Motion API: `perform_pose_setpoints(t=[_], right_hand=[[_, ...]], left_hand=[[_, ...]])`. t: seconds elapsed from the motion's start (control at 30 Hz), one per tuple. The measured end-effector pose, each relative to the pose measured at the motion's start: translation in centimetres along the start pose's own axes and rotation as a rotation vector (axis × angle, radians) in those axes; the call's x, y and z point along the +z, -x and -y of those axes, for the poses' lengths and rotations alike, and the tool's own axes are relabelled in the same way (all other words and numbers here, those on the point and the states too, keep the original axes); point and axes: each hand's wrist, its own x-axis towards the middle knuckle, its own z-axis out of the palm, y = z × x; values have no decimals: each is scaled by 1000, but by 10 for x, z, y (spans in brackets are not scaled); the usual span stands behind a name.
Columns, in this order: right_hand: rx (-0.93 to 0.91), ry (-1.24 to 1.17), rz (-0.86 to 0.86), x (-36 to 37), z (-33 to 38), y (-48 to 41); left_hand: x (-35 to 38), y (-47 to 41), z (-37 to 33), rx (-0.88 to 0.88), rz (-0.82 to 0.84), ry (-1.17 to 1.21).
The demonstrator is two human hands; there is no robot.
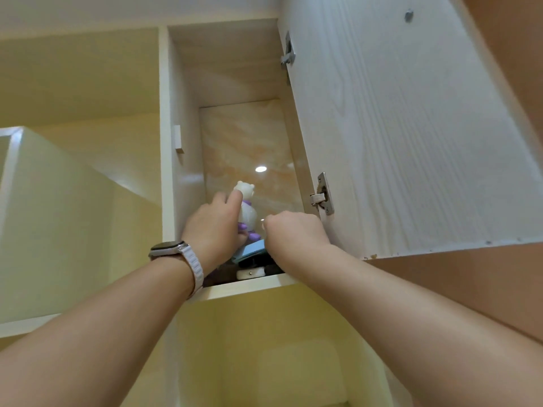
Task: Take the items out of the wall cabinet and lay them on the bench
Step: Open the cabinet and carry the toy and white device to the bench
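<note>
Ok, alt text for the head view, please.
Two hands reach up into an open wall cabinet; the left hand grips a white and purple bear figure, the right hand is curled beside it, its hold hidden. A blue item lies on the shelf.

Inside the wall cabinet [188, 177], the bear figurine [247, 214] stood on a stack of flat items [249, 250], with the left hand [213, 230] against its nine o'clock side, the right hand [293, 235] at its four o'clock, and the door [411, 127] at three o'clock.
</note>
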Motion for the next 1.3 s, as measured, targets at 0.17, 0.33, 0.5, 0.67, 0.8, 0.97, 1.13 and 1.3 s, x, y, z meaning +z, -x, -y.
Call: perform_pose_setpoints(t=[0.17,0.33,0.5,0.67,0.8,0.97,1.13,1.3], right_hand=[[-58,-41,-374,3,0,15],[30,-230,-575,-1,-2,45],[140,-523,-589,-7,-3,83],[268,-1014,-676,-14,10,119],[530,-1503,-525,-22,26,144],[692,-1904,-366,-36,55,180],[754,-1983,-217,-42,88,221],[809,-1856,-155,-46,142,267]], left_hand=[[-30,5,1,38,-156,14],[-64,31,1,-28,-306,212],[-87,74,-10,-226,-401,464],[-93,108,-19,-249,-434,555],[-103,130,-20,-257,-475,624],[-110,163,-20,-287,-444,797],[-103,202,-16,-278,-416,943],[-99,246,0,-276,-321,1156]])
